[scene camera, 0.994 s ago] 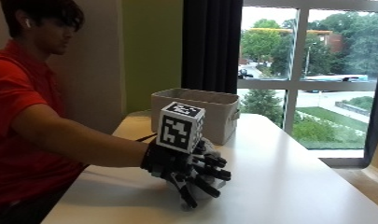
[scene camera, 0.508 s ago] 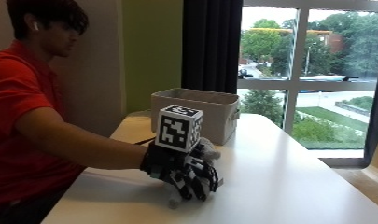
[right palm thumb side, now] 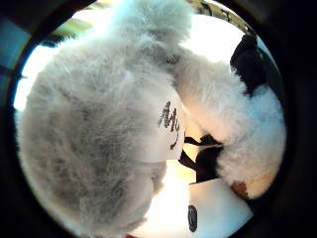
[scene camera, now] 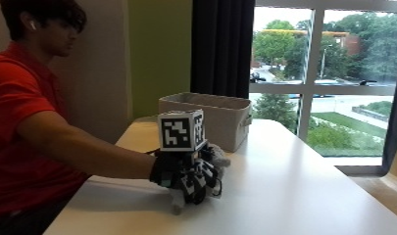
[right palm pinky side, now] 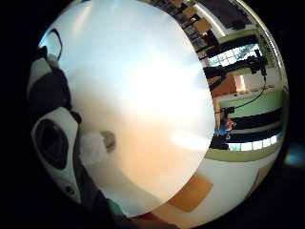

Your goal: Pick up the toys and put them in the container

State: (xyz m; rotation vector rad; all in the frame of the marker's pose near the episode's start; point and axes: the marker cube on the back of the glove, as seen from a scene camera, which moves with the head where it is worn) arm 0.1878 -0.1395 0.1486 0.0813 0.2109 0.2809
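Observation:
In the outside view my gloved right hand (scene camera: 185, 172) sits low over the white table (scene camera: 302, 196), fingers curled down round a grey plush toy (scene camera: 216, 156) that pokes out on the far side. The thumb side palm view is filled by that fluffy grey plush toy (right palm thumb side: 94, 134), with a white patch bearing dark lettering. A white and black plush toy (right palm thumb side: 237, 124) presses against it. The open beige container (scene camera: 208, 120) stands just behind the hand, toward the window. What lies inside it is hidden.
The table runs wide and bare to the right of the hand, with its edge (scene camera: 374, 205) near the window side. A wall and a dark curtain (scene camera: 221, 46) stand behind the container. The little finger side palm view looks across the tabletop (right palm pinky side: 143, 86).
The hand's fingers were spread over the toys a second ago. They have since curled shut round the grey plush; the hand stays at about the same spot.

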